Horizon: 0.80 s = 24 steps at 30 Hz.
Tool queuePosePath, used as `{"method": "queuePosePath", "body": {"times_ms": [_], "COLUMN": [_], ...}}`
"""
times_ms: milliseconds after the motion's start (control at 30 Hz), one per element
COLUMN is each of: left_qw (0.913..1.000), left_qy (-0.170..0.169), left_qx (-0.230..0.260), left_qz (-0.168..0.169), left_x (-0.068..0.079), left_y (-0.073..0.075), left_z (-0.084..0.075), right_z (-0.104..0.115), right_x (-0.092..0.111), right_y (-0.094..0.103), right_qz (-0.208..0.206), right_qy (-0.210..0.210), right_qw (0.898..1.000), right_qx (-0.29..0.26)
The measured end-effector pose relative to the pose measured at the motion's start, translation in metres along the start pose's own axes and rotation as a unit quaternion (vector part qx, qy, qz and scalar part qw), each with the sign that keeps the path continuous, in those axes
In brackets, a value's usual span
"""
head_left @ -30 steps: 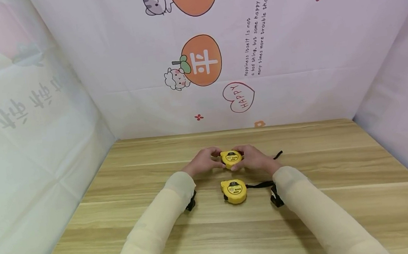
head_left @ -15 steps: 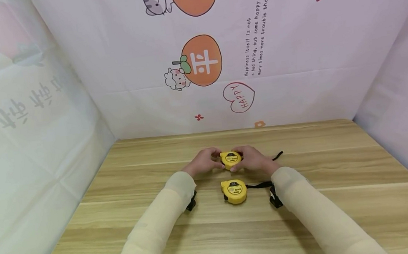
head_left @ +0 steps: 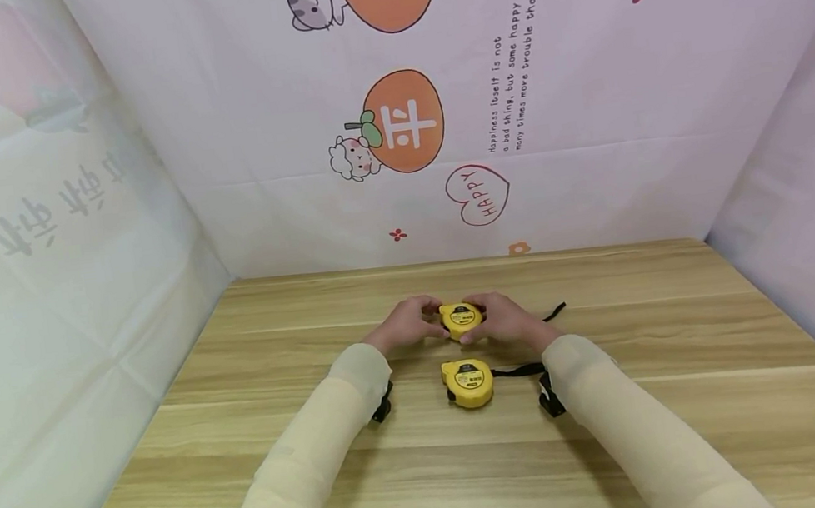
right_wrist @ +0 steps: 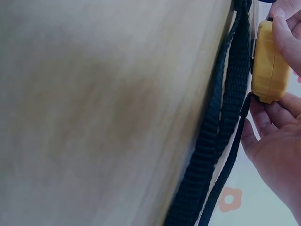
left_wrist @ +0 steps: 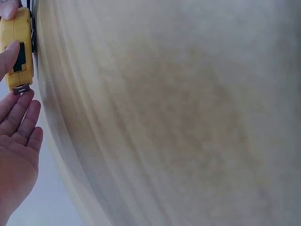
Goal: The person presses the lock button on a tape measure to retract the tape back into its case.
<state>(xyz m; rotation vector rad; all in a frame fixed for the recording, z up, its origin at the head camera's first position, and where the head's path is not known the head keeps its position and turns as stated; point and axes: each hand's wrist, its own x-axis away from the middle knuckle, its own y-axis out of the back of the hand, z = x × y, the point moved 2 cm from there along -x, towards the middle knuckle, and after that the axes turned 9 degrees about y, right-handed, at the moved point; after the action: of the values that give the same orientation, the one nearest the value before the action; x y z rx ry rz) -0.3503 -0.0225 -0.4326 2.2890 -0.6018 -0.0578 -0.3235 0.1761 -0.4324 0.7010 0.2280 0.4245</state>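
Observation:
Two yellow tape measures lie one behind the other. The far tape measure is between my two hands. My left hand holds its left side; in the left wrist view, the thumb lies by a black part of the case and the fingertips meet the metal end hook. My right hand grips the right side, thumb on the case and fingers under the end with the black strap. The near tape measure rests on the table, untouched, its label up.
The wood-grain table is bordered by white printed cloth walls. The near tape measure's black strap runs right toward my right wrist. Black wrist devices, the left one and the right one, hang at my cuffs.
Almost nothing differs. My right hand and forearm have shifted very slightly; both hands stay at the far tape measure, and the near one has not moved.

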Motion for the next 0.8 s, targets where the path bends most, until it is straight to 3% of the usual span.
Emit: {"method": "queuePosePath", "body": {"times_ms": [367, 500, 800], "left_qw": [0.9996, 0.9998, 0.997], "left_qy": [-0.003, -0.015, -0.051], "left_qx": [0.022, 0.007, -0.053], "left_qz": [0.014, 0.007, -0.021], "left_x": [0.004, 0.009, 0.018], "left_y": [0.006, 0.014, 0.036], "left_z": [-0.004, -0.01, -0.024], "right_z": [0.001, 0.004, 0.016], "right_x": [0.006, 0.012, 0.021], "right_y": [0.01, 0.02, 0.05], "right_qz": [0.009, 0.003, -0.002], "right_qy": [0.008, 0.0, 0.058], "right_qw": [1.0, 1.0, 0.991], "right_qx": [-0.023, 0.005, 0.123]}}
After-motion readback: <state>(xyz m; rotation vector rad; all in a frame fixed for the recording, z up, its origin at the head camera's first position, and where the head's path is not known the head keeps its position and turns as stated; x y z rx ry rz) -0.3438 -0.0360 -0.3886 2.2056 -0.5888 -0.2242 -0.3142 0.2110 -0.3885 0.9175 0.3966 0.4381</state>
